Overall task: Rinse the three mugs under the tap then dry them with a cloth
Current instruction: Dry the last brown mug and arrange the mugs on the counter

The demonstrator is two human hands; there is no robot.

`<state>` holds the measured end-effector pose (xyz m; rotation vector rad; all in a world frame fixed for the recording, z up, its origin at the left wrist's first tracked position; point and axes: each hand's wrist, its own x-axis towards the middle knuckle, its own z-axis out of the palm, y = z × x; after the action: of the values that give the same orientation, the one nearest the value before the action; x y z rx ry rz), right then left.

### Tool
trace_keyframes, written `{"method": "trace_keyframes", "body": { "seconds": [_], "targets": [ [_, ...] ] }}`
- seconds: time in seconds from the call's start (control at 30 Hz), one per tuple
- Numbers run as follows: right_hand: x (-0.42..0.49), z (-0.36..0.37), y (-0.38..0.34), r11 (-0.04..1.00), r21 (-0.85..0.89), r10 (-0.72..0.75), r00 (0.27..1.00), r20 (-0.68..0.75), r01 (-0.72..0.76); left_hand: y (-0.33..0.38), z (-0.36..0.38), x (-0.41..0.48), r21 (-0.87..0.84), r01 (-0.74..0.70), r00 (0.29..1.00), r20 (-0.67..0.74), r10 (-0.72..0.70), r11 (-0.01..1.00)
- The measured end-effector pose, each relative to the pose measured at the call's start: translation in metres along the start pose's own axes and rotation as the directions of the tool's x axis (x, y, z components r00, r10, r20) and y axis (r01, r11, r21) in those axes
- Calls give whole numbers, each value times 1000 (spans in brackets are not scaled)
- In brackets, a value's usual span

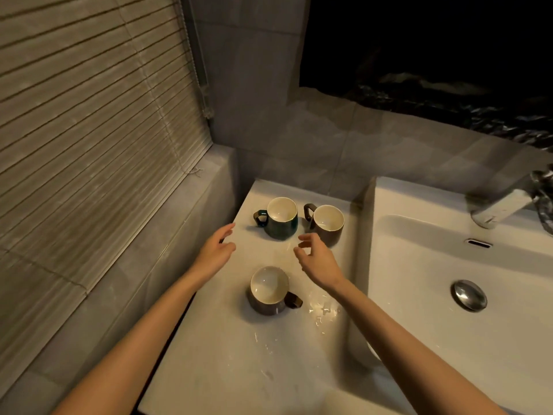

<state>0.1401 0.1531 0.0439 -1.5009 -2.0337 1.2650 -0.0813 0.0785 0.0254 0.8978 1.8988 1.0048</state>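
Three mugs stand upright on the white table [227, 363], left of the sink [419, 280]. The teal mug [281, 223] and a brown mug [327, 224] stand side by side near the far edge, both handles pointing left. The third mug [267, 290] stands closer to the middle, its handle pointing right.

The left hand [217, 250] hovers near the left edge, its fingers relaxed and slightly spread, holding nothing. The right hand [315, 259] hovers just in front of the brown mug, its fingers loosely curled, also holding nothing. Water drops [324, 310] lie toward the right edge of the table. The tap [502, 205] reaches over the sink.
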Motion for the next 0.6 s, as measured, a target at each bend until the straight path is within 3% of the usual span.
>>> {"method": "trace_keyframes", "body": {
  "seconds": [0.17, 0.3, 0.37, 0.47, 0.6],
  "targets": [
    [45, 13, -21, 974, 158, 150, 985, 83, -162, 25, 4, 59, 92, -49, 993, 115, 38, 995],
    [68, 32, -30, 937, 290, 192, 981, 38, -194, 25, 17, 94, 218, -102, 968, 246, 46, 971],
    [77, 40, -33, 939, 303, 180, 984, -21, -165, 20, 21, 106, 256, -148, 951, 302, 66, 955],
    [88, 48, -34, 942, 291, 201, 975, -90, -168, 17, 23, 113, 264, -185, 957, 269, 112, 947],
    [106, 42, -36, 962, 217, 192, 976, -100, -167, 10, 24, 102, 224, -181, 951, 289, 112, 958]
  ]
}}
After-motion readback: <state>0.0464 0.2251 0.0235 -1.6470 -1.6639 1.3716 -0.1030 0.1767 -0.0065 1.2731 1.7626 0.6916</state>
